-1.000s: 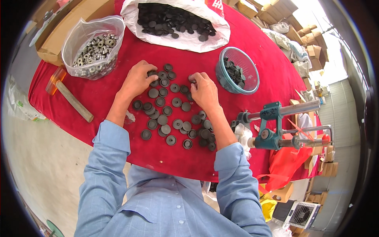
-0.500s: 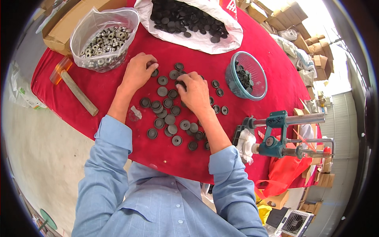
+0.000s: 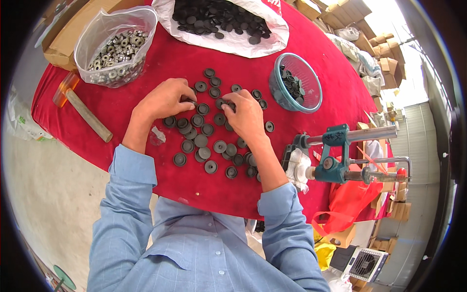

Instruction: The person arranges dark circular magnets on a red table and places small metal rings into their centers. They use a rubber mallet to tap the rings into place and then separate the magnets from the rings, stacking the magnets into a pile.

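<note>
Red cloth [image 3: 335,92] underlies left hand [image 3: 167,98] and right hand [image 3: 246,116], each pinching a dark disc [image 3: 220,103].

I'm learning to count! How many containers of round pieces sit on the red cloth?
3: a clear bag far left, a white sack far middle, and a blue basket right of centre. Others may be hidden.

A table spread with a red cloth [image 3: 194,185] carries everything here. Dark grey round caps [image 3: 200,140] are scattered over its middle, some overlapping, near a crumpled scrap of clear plastic [image 3: 157,135]. To the left lies an orange-headed mallet [image 3: 89,115], just below a clear plastic bag [image 3: 90,39]. A white sack [image 3: 273,38] lies along the far side; a blue-green plastic basket [image 3: 317,82] and a teal hand press [image 3: 335,138] stand to the right.
</note>
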Motion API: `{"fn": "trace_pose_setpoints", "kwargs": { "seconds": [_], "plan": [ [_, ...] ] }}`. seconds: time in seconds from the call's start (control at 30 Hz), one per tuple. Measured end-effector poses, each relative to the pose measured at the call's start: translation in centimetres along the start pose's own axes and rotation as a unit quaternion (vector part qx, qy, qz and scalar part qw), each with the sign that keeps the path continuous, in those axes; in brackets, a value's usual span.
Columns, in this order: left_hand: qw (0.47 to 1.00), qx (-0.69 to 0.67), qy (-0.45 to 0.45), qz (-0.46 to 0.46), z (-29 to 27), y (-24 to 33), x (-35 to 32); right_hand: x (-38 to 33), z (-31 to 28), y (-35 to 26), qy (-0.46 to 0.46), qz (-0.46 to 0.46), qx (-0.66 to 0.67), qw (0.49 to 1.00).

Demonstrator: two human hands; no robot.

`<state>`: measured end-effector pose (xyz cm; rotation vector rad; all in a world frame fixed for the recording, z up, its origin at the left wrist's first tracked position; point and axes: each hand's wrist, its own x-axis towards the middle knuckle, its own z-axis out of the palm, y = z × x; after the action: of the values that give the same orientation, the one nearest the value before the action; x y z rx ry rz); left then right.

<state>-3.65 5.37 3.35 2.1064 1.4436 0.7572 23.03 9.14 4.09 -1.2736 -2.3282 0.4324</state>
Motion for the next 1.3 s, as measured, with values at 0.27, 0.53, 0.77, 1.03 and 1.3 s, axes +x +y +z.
{"fn": "trace_pose_setpoints", "kwargs": {
  "seconds": [0.27, 0.53, 0.77, 1.03, 1.3],
  "plan": [
    [0.980, 0.030, -0.081, -0.181, -2.3, -0.4, -0.5, 0.0, 0.1, -0.7, 0.024, 0.023, 0.023, 0.999],
    [0.984, 0.055, -0.026, -0.169, -3.1, 0.0, -1.1, -5.2, -1.2, -0.1, -0.066, -0.026, -0.062, 0.996],
    [0.995, -0.030, -0.086, -0.036, -2.0, 3.0, -2.6, -6.0, -2.1, -1.3, -0.094, 0.081, 0.084, 0.989],
    [0.986, -0.070, -0.098, -0.119, -0.7, 3.7, -4.7, -6.7, -1.6, -0.3, -0.040, 0.048, 0.138, 0.988],
    [0.996, -0.023, 0.020, -0.090, -0.2, 2.2, -5.5, -7.3, -1.1, 0.4, 0.025, 0.034, -0.004, 0.999]
  ]
}}
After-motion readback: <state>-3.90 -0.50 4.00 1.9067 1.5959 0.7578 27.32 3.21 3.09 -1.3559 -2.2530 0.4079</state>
